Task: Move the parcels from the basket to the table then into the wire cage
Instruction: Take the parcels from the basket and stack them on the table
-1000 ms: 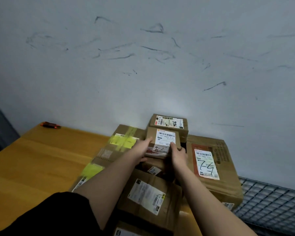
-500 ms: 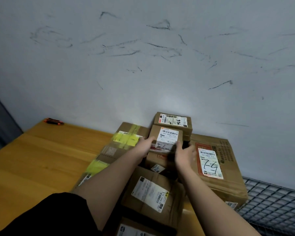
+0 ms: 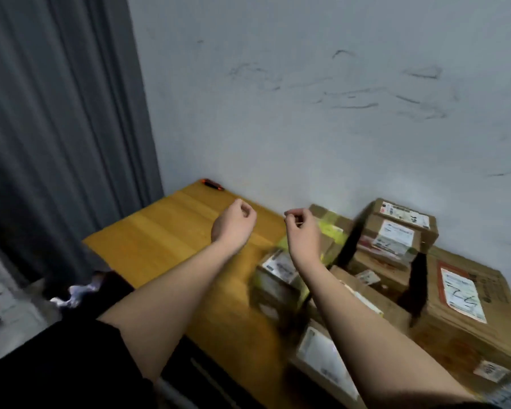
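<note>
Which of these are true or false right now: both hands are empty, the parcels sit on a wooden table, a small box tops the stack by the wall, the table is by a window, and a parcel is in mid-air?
1. Both hands hold nothing. True: the left hand and right hand hang loosely curled above the table.
2. The parcels sit on a wooden table. True.
3. A small box tops the stack by the wall. True.
4. The table is by a window. False: only a grey curtain shows.
5. A parcel is in mid-air. False: all rest on the pile.
</note>
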A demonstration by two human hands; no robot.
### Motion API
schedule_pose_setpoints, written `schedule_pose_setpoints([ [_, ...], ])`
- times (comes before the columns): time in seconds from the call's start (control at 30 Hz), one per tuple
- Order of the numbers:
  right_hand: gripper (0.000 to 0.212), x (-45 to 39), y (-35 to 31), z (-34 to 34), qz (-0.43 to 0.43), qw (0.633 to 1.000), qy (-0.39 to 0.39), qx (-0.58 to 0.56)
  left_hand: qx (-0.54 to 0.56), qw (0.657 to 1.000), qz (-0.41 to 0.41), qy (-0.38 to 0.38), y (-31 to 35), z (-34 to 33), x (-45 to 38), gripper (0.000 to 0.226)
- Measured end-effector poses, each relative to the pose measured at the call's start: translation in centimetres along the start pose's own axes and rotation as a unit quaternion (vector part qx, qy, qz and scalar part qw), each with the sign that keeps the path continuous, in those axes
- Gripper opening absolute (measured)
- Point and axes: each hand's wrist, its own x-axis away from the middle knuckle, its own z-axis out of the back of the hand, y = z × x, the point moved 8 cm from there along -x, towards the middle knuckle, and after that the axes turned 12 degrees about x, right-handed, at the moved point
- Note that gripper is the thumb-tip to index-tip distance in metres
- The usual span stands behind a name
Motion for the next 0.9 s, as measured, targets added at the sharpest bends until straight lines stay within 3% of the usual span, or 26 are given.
schedule_pose_setpoints([
  [0.23,0.018,14.3,-3.5,-16.1,0.060,0.975,-0.176,0.123,-0.180,0.978,0.098,0.038,-15.8,15.3,9.2,0.013],
  [0.33,0.018,20.3,-1.1,-22.3,0.076,0.946,-0.260,0.179,-0.212,0.968,0.131,0.019,-23.5,17.9,13.7,0.016],
  [0.4,0.017,24.2,1.0,-26.2,0.110,0.908,-0.321,0.246,-0.228,0.959,0.166,-0.001,-28.7,18.8,16.6,0.017],
  [0.6,0.021,34.2,10.0,-35.2,0.247,0.778,-0.428,0.388,-0.260,0.926,0.270,-0.038,-43.0,16.6,25.5,0.026],
  [0.7,0.024,37.9,16.2,-39.8,0.245,0.737,-0.486,0.402,-0.249,0.914,0.314,-0.055,-50.8,12.9,29.9,0.030],
  [0.8,0.024,41.0,22.5,-43.8,0.234,0.720,-0.500,0.421,-0.230,0.917,0.320,-0.058,-57.2,9.3,33.5,0.020],
  [0.9,0.029,44.7,29.1,-48.0,0.251,0.672,-0.524,0.459,-0.224,0.913,0.333,-0.074,-64.5,4.8,37.2,0.021],
])
